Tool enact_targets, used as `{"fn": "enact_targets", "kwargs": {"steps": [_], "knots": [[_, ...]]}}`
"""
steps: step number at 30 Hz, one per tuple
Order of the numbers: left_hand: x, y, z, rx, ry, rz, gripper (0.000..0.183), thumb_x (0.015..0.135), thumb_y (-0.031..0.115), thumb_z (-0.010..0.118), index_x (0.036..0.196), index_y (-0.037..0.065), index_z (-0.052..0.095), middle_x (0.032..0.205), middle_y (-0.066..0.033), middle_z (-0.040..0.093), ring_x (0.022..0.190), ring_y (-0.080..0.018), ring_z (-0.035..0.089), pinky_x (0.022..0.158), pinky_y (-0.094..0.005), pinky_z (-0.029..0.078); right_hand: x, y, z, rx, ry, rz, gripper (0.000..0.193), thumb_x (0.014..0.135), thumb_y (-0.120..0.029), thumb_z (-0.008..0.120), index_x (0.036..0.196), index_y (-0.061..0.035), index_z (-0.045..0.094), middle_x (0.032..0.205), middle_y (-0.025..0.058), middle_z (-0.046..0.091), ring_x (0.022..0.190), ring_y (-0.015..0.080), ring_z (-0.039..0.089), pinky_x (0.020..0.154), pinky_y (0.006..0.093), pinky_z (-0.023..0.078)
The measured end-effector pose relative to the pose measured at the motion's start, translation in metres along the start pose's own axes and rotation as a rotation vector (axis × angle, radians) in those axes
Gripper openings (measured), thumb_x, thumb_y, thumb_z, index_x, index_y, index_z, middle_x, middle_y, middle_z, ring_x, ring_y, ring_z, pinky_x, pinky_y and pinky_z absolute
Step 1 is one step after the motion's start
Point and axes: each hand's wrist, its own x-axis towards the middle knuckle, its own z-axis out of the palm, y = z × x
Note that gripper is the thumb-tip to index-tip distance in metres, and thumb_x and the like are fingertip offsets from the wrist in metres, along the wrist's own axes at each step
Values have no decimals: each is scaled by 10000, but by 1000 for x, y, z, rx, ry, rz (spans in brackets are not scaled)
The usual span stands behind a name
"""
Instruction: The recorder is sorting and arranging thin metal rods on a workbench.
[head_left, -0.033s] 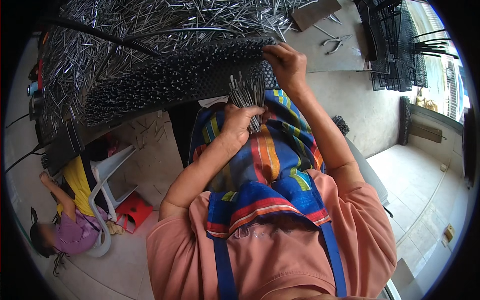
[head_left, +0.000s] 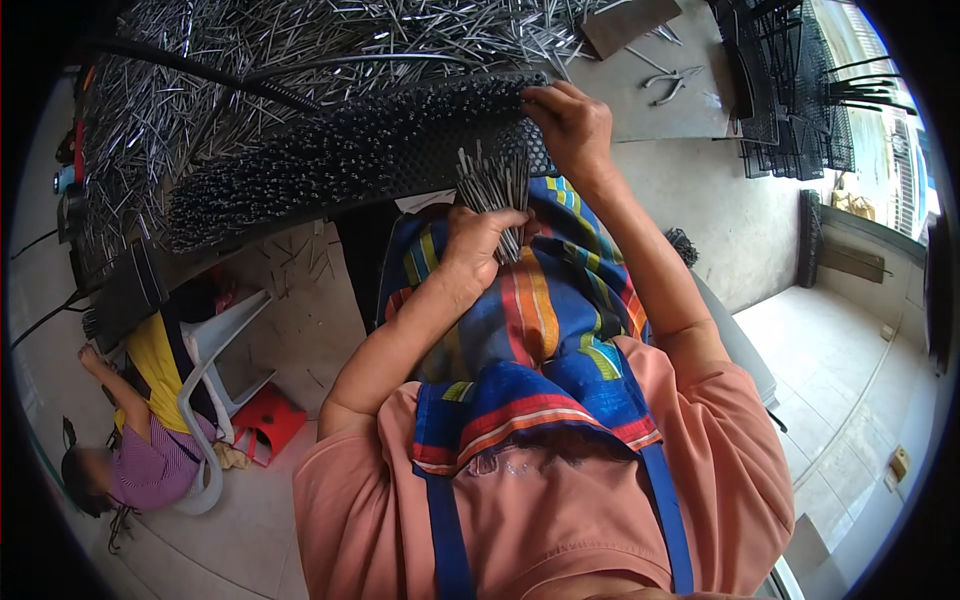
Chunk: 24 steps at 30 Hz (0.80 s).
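Observation:
A bundle of thin dark metal rods (head_left: 497, 185) sticks up out of my left hand (head_left: 479, 240), whose fingers are wrapped around its lower part above my lap. Just beyond it lies a long black perforated plate (head_left: 425, 165), most of its holes filled with upright dark pins (head_left: 300, 155). Bare holes show along the near right part of the plate. At the plate's far right end, my right hand (head_left: 572, 122) is closed in a pinch among the last pins. Whatever its fingertips hold is too small and hidden to make out.
Loose metal rods (head_left: 380, 30) cover the table behind the plate. Pliers (head_left: 668, 85) and a brown flat piece (head_left: 630, 27) lie at the far right. Black mesh racks (head_left: 825, 110) stand beyond. A seated person (head_left: 160, 450) works at the left on a white chair (head_left: 205, 400).

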Motion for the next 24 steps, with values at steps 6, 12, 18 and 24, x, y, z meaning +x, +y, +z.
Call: {"fn": "enact_targets", "kwargs": {"steps": [6,12,18,24], "knots": [[3,0,-4,-100,-17,-73,281,747,-138,615,999,-14,613,840,-136,683,672,-254,698,555,-341,591,-5,-3,-9,-266,-80,-237,117,804,-128,715,909,-77,722,733,74,623,646,282,624,552,354,477],[-4,4,3,-99,-88,-66,303,753,-118,614,1034,-4,601,844,-134,683,651,-264,702,541,-357,599,-40,6,-17,575,-448,683,118,814,-128,717,854,-25,677,602,19,581,473,98,475,456,300,366],[-9,2,6,-43,-49,-78,278,767,-74,636,1034,-4,601,832,-122,690,624,-269,704,517,-351,594,-46,-2,-29,959,-454,918,135,815,-76,726,722,-17,649,602,1,570,483,49,452,436,221,311],[-8,3,7,-2,82,-71,170,773,-52,659,932,8,657,787,-121,697,635,-241,705,504,-330,572,-23,9,-35,825,-36,691,102,851,-60,689,907,24,703,697,48,639,524,78,534,468,214,401]]}}
